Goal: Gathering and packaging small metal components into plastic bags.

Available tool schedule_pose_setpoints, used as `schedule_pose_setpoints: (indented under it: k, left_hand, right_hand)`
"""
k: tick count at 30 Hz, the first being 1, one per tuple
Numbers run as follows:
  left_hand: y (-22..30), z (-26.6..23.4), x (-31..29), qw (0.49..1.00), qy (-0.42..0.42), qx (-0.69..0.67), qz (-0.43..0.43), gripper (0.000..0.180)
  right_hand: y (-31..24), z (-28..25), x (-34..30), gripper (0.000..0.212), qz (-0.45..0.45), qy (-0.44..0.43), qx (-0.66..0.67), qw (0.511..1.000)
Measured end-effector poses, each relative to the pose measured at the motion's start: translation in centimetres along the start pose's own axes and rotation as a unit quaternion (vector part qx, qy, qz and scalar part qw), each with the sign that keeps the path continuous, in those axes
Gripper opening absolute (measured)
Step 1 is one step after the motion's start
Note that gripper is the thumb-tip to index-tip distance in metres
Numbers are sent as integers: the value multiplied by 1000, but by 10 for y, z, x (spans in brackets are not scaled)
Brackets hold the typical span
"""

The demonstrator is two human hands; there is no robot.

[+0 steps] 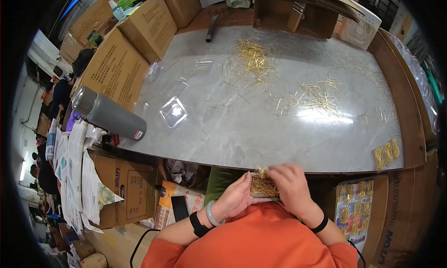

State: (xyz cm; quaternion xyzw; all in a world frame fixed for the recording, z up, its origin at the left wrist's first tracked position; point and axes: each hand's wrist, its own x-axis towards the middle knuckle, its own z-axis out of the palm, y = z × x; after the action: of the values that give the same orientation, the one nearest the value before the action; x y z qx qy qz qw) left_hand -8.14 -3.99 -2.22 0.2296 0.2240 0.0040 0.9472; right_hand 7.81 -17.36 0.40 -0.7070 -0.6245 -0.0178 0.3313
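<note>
Close to my body, at the table's front edge, my left hand [234, 197] grips a small clear plastic box [265, 198] by its side. Thin gold wire hooks [263, 187] fill the box in a tangled mass. My right hand [293, 184] is closed at the box's far right corner, its fingers bent around a small bunch of gold hooks [262, 171] that sticks up at the far rim. Its fingertips are partly hidden.
Loose gold hooks [253, 58] lie in piles on the grey table [223, 133]. Gold bundles [385, 154] sit at its right edge, more bundles [354, 207] on a sheet below. A clear lid [174, 112], grey bottle [114, 116] and cartons [111, 72] stand left.
</note>
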Motion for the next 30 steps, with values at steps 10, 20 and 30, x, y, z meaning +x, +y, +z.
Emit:
schedule_pose_setpoints:
  k: [10, 20, 30]
  left_hand:
    - [39, 42, -1, 981, 15, 159, 111, 40]
    - [71, 28, 56, 569, 192, 712, 363, 51]
    - [71, 14, 52, 494, 113, 766, 395, 85]
  right_hand:
    - [-13, -2, 16, 37, -15, 95, 35, 995]
    - [30, 26, 63, 39, 28, 142, 8, 989]
    - [32, -2, 73, 41, -1, -9, -2, 1000]
